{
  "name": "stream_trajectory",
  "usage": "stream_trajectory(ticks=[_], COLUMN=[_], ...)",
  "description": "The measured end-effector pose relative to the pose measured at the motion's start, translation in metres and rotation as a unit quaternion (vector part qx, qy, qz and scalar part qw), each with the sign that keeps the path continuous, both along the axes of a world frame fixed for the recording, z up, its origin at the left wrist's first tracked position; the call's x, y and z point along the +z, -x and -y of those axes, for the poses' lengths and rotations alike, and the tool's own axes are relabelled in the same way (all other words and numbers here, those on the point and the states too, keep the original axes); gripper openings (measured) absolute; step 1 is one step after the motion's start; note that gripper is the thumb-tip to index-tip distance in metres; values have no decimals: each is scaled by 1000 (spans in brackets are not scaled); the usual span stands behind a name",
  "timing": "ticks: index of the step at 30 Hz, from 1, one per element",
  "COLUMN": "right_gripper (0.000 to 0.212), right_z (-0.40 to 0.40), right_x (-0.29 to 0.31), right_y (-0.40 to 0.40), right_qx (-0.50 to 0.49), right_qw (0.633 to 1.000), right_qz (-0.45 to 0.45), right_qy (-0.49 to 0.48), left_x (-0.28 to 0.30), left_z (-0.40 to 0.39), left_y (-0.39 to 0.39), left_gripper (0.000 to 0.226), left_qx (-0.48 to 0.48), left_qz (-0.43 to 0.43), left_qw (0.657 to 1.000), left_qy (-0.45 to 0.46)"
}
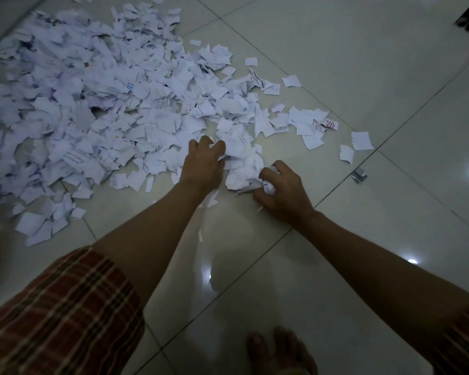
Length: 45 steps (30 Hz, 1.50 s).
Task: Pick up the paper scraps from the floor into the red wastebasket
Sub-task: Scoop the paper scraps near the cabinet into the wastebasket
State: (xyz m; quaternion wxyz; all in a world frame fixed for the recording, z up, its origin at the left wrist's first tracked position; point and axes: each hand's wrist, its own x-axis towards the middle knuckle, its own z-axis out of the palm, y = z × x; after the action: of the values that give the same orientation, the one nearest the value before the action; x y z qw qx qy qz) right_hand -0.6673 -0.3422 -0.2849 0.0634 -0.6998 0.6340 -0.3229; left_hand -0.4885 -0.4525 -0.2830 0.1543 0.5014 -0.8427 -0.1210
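**Paper scraps: gathering under way**

Item: paper scraps [98, 104], heaped on the tiled floor [363, 63], the mass lying toward its far-left corner, thinner strays trailing right. Left hand [203, 163]: fingers curled into the near edge of the heap, scraps being clawed together. Right hand [282, 188]: a crumpled wad [268, 185] is gripped, apparently kept compact for carrying. Red wastebasket: not in view (only a reddish blur at the left edge, unidentifiable). Most scraps are judged uncollected.
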Motion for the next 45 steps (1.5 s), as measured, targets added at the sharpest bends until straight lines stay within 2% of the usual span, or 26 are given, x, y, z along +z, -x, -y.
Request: stream_trajectory(ticks=[4,11,16,20,24,28,32,37,42,45], right_gripper=[18,24,18,11,26,19,19,19,13,12], right_z=[0,5,11,22,37,48,62,71,79,81], right_x=[9,44,76,111,156,194,231,269,296,308], right_y=[-7,-27,-45,-66,-102,-139,-187,-244,-302,-342], right_qx=[1,17,15,19,47,70,108,162,232,272], right_qw=[1000,995,991,986,978,972,966,955,945,936], right_qz=[27,74,100,107,120,139,146,161,136,128], right_qy=[10,58,89,122,161,178,187,191,188,182], left_x=[10,50,106,157,206,250,307,355,357,339], left_z=[-1,-10,-6,-6,-6,-8,-15,-33,-64,-87], left_y=[-17,-43,-52,-74,-118,-160,-213,-290,-367,-413], left_gripper=[15,9,14,12,14,14,21,19,21,14], left_qx=[-13,3,-11,-32,-32,-26,-3,55,153,212], left_qz=[-9,-29,-70,-66,-54,-31,-8,-28,-65,-49], left_qw=[1000,1000,997,994,991,988,982,974,957,952], left_qy=[-23,-7,41,81,120,147,189,219,236,214])
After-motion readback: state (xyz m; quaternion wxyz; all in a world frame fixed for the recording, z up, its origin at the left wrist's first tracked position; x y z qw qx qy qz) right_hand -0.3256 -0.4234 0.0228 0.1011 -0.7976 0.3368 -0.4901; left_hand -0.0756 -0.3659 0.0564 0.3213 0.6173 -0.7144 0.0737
